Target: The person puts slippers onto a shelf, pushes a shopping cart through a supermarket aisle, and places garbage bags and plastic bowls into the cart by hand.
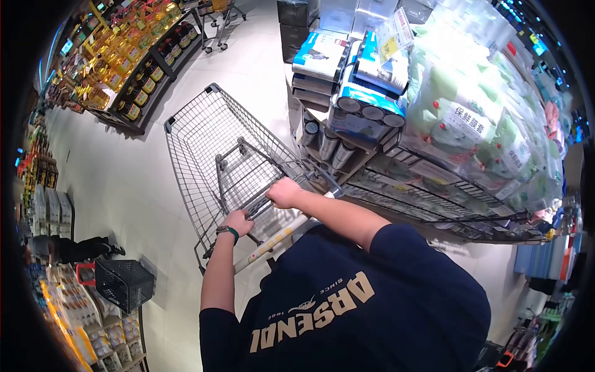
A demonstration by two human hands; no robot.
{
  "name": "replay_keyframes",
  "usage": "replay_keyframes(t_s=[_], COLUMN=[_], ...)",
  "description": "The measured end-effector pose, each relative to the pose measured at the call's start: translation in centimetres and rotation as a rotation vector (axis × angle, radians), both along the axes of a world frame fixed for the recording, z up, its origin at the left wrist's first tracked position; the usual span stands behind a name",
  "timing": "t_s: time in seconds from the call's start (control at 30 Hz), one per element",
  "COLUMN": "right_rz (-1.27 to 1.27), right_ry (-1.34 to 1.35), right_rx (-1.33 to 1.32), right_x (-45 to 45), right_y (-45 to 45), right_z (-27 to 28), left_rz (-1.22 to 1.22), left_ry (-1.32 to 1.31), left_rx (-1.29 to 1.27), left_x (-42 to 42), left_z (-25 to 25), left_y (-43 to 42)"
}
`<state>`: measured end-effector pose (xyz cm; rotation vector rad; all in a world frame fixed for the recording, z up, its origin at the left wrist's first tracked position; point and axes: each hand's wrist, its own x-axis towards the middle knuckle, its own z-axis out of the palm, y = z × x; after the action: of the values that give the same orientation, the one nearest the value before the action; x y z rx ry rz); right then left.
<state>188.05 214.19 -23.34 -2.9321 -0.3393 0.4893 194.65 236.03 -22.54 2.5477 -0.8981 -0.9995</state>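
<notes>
A grey wire shopping cart (pixel 186 155) stands in front of me, with nothing visible in its basket. My left hand (pixel 237 223) and my right hand (pixel 285 193) both have their fingers wrapped round the dark bar at the near end of the cart. Closer to my body, the light cart handle (pixel 273 240) with yellow marks runs under my forearms. A dark band sits on my left wrist.
At the right, a wire shelf (pixel 458 186) holds bagged green goods (pixel 458 111), beside stacked blue-and-white packs (pixel 372 56). Bottles (pixel 133 59) fill a stand at the upper left. A dark shopping basket (pixel 127 284) and a person's legs (pixel 80 249) are at the lower left.
</notes>
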Motion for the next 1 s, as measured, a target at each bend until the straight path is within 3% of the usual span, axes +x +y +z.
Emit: replay_keyframes(t_s=[0.57, 0.63, 0.87, 1.0], right_rz=[-0.275, -0.303, -0.239, -0.293], right_ry=[0.102, 0.065, 0.029, 0.007], right_rx=[0.201, 0.218, 0.371, 0.395], right_x=[10.3, 11.8, 15.7, 17.2], right_y=[0.8, 0.5, -1.0, -2.4], right_z=[-1.2, -1.4, -3.0, -2.7], left_rz=[-0.147, -0.165, -0.214, -0.280], left_ry=[0.050, 0.020, -0.032, -0.042], left_rx=[0.089, -0.018, 0.116, 0.018], left_x=[14.9, 16.8, 22.6, 25.6], left_z=[-3.2, -3.5, -2.8, -3.4], left_y=[-0.8, -0.7, -2.6, -3.6])
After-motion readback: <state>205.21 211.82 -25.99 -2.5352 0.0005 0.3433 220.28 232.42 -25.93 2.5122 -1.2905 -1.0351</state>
